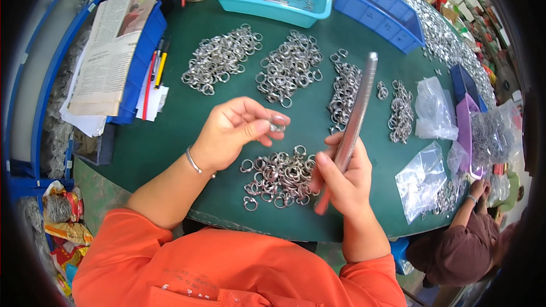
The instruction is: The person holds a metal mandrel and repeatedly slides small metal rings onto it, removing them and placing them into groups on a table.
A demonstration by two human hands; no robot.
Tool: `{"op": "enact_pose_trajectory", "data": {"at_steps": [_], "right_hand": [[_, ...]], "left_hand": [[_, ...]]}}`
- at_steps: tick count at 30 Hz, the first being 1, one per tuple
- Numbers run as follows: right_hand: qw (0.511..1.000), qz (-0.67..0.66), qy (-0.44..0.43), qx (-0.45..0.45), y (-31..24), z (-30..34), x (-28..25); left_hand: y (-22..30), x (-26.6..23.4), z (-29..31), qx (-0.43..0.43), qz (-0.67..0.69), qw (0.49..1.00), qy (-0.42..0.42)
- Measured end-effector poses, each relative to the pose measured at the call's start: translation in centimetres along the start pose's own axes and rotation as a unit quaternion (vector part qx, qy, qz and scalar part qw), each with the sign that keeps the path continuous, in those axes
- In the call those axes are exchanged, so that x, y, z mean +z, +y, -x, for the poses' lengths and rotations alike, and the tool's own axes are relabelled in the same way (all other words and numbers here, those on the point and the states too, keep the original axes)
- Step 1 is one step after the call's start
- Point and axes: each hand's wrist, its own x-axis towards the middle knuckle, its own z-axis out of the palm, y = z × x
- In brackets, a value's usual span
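Between thumb and fingers, my left hand [236, 131] pinches a silver metal ring [277, 124] above the green table. My right hand [347, 179] is wrapped round a tapered metal ring mandrel [359, 108], held upright and slightly tilted, with its reddish handle end pointing down. No ring is visible on the mandrel. A pile of loose rings [281, 177] lies just below and between my hands. Farther back are more heaps of rings: one at the left [223, 57], one in the middle [290, 67] and a narrower heap [344, 91] partly behind the mandrel.
A turquoise basket [227, 1] and a blue bin [375, 14] stand at the back. Newspaper [105, 62] and pens [161, 63] lie left. Clear plastic bags [422, 179] and a small ring pile [401, 112] are at right. A co-worker in brown [463, 247] sits at the right edge.
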Motion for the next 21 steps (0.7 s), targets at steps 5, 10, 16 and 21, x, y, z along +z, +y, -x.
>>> {"op": "enact_pose_trajectory", "data": {"at_steps": [5, 10, 16, 21], "right_hand": [[0.932, 0.340, -0.123, -0.016, -0.9, 0.8, 0.0], [0.897, 0.411, -0.158, -0.047, 0.1, 1.0, -0.1], [0.889, 0.417, -0.143, -0.127, 0.8, 0.6, 0.3], [0.879, 0.437, -0.151, -0.120, 0.5, 0.8, 0.2]], "left_hand": [[0.1, -2.5, -0.7, 0.046, 0.087, 0.995, 0.005], [0.2, -2.6, -0.8, 0.066, 0.068, 0.995, 0.009], [-0.6, 0.7, 0.3, -0.041, -0.020, 0.996, -0.081], [-1.5, 1.5, 0.8, -0.030, -0.017, 0.991, -0.128]]}}
